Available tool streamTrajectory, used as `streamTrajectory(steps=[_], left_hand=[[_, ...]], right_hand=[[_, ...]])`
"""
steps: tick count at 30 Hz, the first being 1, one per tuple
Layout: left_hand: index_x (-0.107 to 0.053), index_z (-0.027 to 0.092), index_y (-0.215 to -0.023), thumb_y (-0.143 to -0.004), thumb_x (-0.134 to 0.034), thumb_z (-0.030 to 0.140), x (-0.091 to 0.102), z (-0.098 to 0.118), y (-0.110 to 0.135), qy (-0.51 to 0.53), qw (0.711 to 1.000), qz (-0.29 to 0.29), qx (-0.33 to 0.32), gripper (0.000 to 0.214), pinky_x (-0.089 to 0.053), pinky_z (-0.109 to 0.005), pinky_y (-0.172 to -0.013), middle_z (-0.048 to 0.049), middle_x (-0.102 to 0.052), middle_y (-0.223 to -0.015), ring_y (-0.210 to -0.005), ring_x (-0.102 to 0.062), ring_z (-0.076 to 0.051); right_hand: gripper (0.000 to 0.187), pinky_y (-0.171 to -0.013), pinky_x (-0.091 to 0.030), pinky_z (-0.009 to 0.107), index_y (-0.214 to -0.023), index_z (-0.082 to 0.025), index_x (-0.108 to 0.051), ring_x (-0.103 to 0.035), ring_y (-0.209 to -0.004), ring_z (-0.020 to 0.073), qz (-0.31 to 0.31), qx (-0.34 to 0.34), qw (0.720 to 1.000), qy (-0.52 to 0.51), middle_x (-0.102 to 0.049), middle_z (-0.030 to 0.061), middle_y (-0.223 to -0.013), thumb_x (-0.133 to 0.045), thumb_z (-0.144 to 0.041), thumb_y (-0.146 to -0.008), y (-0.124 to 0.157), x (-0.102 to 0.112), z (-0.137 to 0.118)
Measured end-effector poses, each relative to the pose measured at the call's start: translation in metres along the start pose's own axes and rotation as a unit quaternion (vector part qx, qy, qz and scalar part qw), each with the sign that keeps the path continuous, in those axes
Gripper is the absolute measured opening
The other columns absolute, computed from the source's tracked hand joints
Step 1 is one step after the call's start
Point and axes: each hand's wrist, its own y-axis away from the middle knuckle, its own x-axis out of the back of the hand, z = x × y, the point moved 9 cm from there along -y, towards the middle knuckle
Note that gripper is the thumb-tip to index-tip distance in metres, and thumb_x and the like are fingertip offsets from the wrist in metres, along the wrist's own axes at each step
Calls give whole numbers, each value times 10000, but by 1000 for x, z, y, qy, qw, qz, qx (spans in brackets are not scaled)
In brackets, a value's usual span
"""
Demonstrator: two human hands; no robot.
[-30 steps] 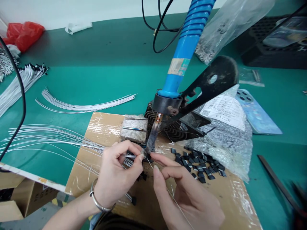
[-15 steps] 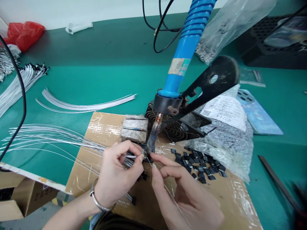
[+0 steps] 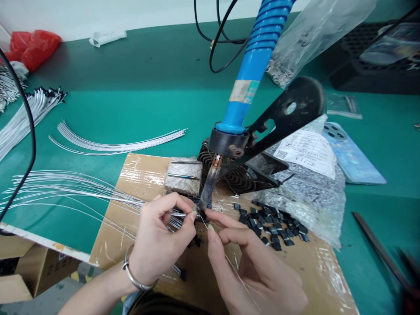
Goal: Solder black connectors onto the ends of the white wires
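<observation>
A soldering iron (image 3: 251, 61) with a blue handle is clamped in a black stand (image 3: 292, 107), its tip pointing down. At the tip, my left hand (image 3: 164, 240) pinches a thin white wire between thumb and forefinger; the wire's end is hidden by the fingertips. More white wires (image 3: 98, 181) run leftward from behind that hand. My right hand (image 3: 256, 262) is closed on a strand of solder wire (image 3: 244, 286), which passes between its thumb and fingers up to the tip. Several small black connectors (image 3: 274, 225) lie to the right of the tip.
Taped cardboard (image 3: 141, 170) covers the green table (image 3: 124, 109) under my hands. Behind the tip are a tip-cleaning pad (image 3: 183, 181) and a black fan (image 3: 249, 175). Bubble wrap (image 3: 321, 205), a phone (image 3: 357, 157) and tweezers (image 3: 377, 245) lie right; wire bundles (image 3: 26, 113) lie left.
Both hands stay almost where they were at the iron's tip. The view shifts very slightly; otherwise nothing visibly moves.
</observation>
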Motion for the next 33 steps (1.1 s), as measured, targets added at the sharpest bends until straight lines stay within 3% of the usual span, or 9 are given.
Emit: streamTrajectory(steps=[8,16,27,33], left_hand=[[-684,190,-709,-828,-635,178,-3,-2,0,5,1000,-10,9,129,-466,-311,-597,-72,-800,-791,-724,-707,-223],[-678,191,-706,-829,-635,162,-1,2,0,0,1000,-9,-8,133,-461,-302,-593,-67,-805,-783,-701,-702,-207],[-681,195,-700,-817,-645,153,0,1,1,-2,1000,0,-7,130,-401,-286,-533,-64,-813,-790,-674,-692,-193],[-681,192,-694,-821,-640,138,-1,2,0,7,1000,-7,-11,144,-472,-286,-609,-47,-804,-762,-677,-692,-184]], right_hand=[[166,-834,-599,192,-811,-260,-676,-833,-864,136,17,-12,1000,13,-859,-7,-976,-759,-158,-911,0,1,1],[177,-758,-653,246,-807,-253,-683,-843,-808,194,15,22,999,23,-858,28,-922,-772,-120,-883,-3,2,-5],[175,-759,-643,231,-814,-264,-683,-849,-836,192,13,2,1000,18,-863,23,-934,-773,-132,-887,-1,2,-1],[168,-798,-628,208,-823,-253,-686,-843,-821,163,15,26,999,18,-861,14,-940,-772,-125,-889,-3,1,-3]])
